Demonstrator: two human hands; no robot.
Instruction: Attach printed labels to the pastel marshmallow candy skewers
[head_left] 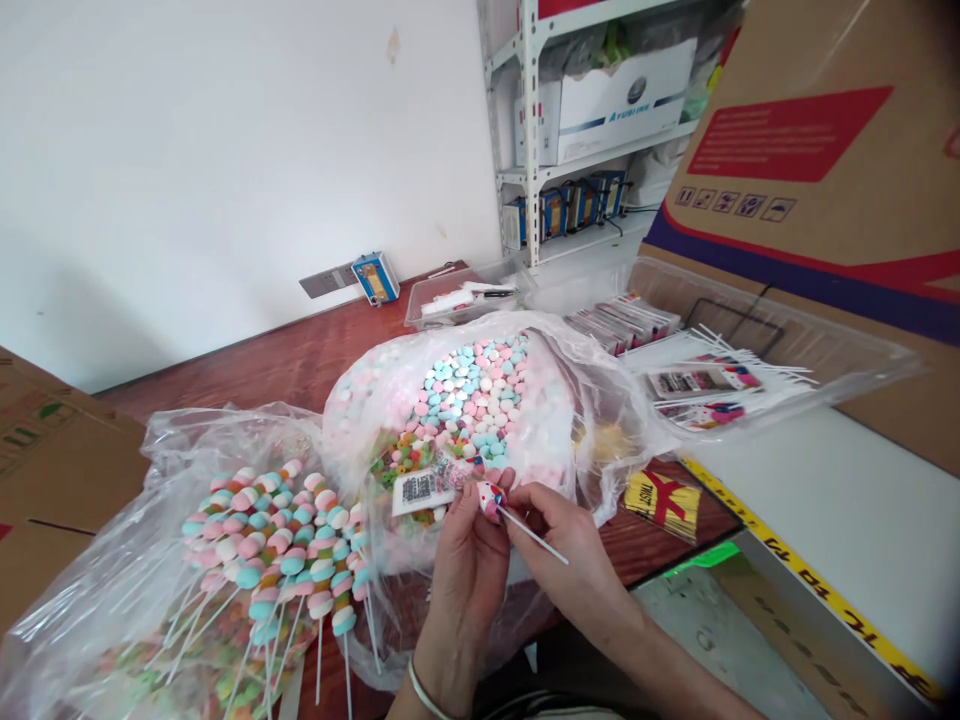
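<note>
My left hand (466, 560) is closed on a small printed plastic candy wrapper (421, 490), its white-labelled part reaching out to the left. From the wrapper's gathered, colourful end a white stick (538, 538) points down to the right. My right hand (561, 535) pinches at that gathered end, close to the stick; whether something thin is between its fingertips is hidden. Beneath both hands lies a clear bag of pink, white and blue candies (472, 385), with ring-shaped gummies (409, 452) at its near side. To the left rest several candy skewers (285, 540) on white sticks.
A pack of yellow twist ties (664, 503) lies to the right. Behind it, a clear plastic bin (840, 375) holds wrappers and white sticks. A smaller clear tray (435, 312) stands at the back. Cardboard boxes (810, 230) flank the table, and a white shelf (531, 150) stands behind.
</note>
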